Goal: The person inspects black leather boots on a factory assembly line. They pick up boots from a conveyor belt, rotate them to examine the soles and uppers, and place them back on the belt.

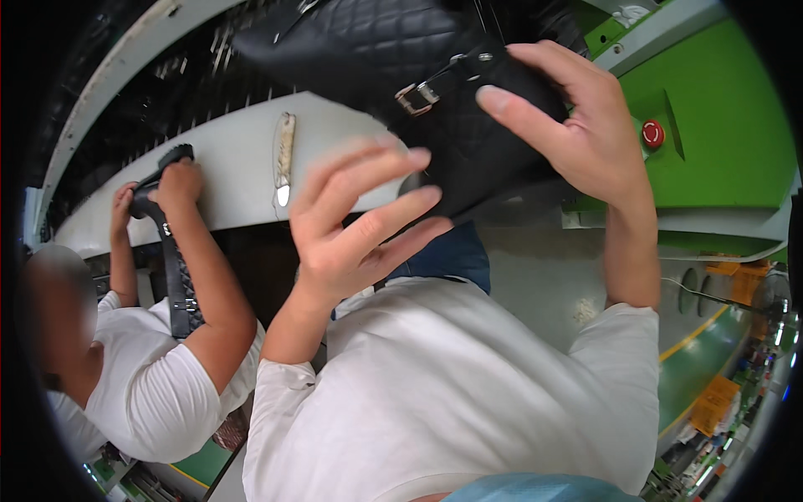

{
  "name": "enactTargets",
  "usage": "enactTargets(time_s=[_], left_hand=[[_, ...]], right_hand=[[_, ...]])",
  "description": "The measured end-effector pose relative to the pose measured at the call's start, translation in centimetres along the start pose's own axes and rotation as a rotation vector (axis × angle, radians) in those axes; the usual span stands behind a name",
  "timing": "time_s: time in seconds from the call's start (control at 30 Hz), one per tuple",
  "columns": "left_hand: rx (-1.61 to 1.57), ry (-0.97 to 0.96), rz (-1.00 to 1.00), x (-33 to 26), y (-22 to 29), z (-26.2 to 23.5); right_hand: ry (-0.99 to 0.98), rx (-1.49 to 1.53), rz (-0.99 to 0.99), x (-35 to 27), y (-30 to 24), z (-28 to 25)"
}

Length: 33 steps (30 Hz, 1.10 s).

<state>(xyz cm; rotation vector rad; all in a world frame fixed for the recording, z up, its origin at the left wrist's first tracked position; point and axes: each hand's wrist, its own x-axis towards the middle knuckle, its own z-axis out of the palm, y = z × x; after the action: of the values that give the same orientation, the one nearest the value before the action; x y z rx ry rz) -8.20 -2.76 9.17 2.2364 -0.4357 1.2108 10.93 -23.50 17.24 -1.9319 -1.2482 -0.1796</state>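
A black quilted leather article (376, 42) with a strap and a metal buckle (416, 98) fills the upper middle; its outline runs off the top, so I cannot tell its exact kind. My right hand (585, 117) grips its right side, thumb on the front face and the other fingers at the edge. By its lower left edge, my left hand (351, 222) is raised with fingers spread, slightly smeared by motion. It appears to hold nothing; whether its fingertips touch the leather is unclear.
On the pale curved tabletop (230, 167) lies a slim tool with a cream-wrapped handle (286, 146). To the left, a co-worker holds a black buckled, boot-like piece (171, 259). At right stands a green machine (719, 125) with a red stop button (652, 134).
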Motion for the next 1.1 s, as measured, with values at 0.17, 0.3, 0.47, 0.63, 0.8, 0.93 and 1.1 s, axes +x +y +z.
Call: enactTargets(time_s=[0.17,0.3,0.47,0.63,0.8,0.93,1.1], left_hand=[[0.379,-0.343,0.116,13.4,1.7,-2.6],[0.486,-0.832,-0.031,15.1,-0.6,-1.7],[0.466,-0.926,0.068,15.3,-2.0,-2.4],[0.482,-0.964,-0.054,15.3,-2.5,-2.8],[0.434,-1.048,-0.131,16.2,-2.3,-2.6],[0.377,-1.035,-0.093,16.7,-2.0,-1.9],[0.311,-1.008,-0.033,16.9,-2.2,-1.2]], right_hand=[[-0.105,-0.194,-0.220,1.1,0.0,0.0],[-0.163,-0.137,-0.255,1.0,-0.3,-0.7],[0.392,0.455,-0.096,-2.9,7.4,-1.2],[0.467,0.725,0.174,-6.2,7.1,8.2],[0.494,0.794,0.208,-4.6,6.2,10.7],[0.457,0.755,0.151,-3.6,5.4,10.3],[0.495,0.841,0.221,-3.6,5.3,10.5]])
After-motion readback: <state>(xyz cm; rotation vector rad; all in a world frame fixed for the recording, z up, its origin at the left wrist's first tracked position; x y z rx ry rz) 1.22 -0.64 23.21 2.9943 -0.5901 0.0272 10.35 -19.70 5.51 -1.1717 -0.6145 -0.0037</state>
